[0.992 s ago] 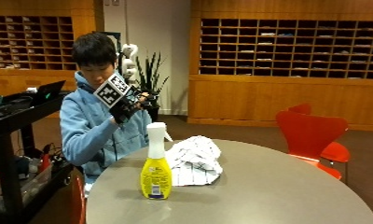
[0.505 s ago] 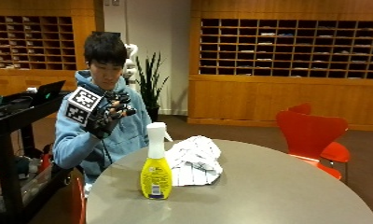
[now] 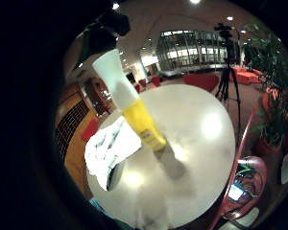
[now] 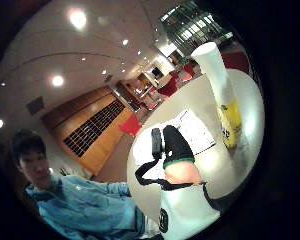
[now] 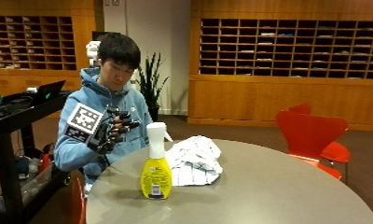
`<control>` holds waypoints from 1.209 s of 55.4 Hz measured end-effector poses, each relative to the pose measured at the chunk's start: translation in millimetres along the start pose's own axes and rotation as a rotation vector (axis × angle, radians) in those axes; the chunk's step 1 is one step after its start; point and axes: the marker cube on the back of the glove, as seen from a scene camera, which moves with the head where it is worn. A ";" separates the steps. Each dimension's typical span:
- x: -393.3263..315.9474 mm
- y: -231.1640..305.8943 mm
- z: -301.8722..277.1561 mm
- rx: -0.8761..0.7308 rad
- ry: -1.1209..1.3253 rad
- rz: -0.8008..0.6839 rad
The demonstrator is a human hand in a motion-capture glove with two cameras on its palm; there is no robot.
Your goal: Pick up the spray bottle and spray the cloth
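A yellow spray bottle [image 5: 156, 171] with a white top stands upright near the front left of the round table [image 5: 273, 196]. Just behind it, to the right, lies a crumpled white striped cloth [image 5: 194, 160]. The person's gloved right hand [image 5: 113, 129] is raised in the air left of the bottle's top, a short way from it, holding nothing, its fingers loosely curled. The palm views show the bottle [image 3: 134, 109] [image 4: 222, 95] and the cloth [image 3: 109, 147] [image 4: 190, 131] on the table ahead of the palm.
A red chair [image 5: 314, 137] stands at the table's right side. A black cart [image 5: 12, 140] with gear stands on the left beside the person. A tripod [image 3: 228, 72] stands beyond the table's far edge. Wooden shelf walls line the back.
The gloved hand has come down from beside the person's head to chest height and now hangs closer to the bottle's top. Bottle and cloth have not moved.
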 end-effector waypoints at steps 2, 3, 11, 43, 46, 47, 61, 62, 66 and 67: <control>6.4 -4.7 3.7 -0.014 -0.017 0.018; 9.9 -7.1 5.6 -0.021 -0.026 0.024; 29.3 -15.4 15.6 -0.068 -0.078 0.069; 72.6 -40.2 58.7 -0.164 -0.179 0.209; 73.0 -41.7 62.3 -0.174 -0.175 0.219; 73.3 -42.4 63.2 -0.178 -0.177 0.220; 71.5 -50.0 78.2 -0.165 -0.192 0.239; 71.4 -50.2 79.2 -0.166 -0.193 0.240; 70.7 -50.9 82.1 -0.169 -0.198 0.250; 70.6 -51.2 82.5 -0.170 -0.200 0.251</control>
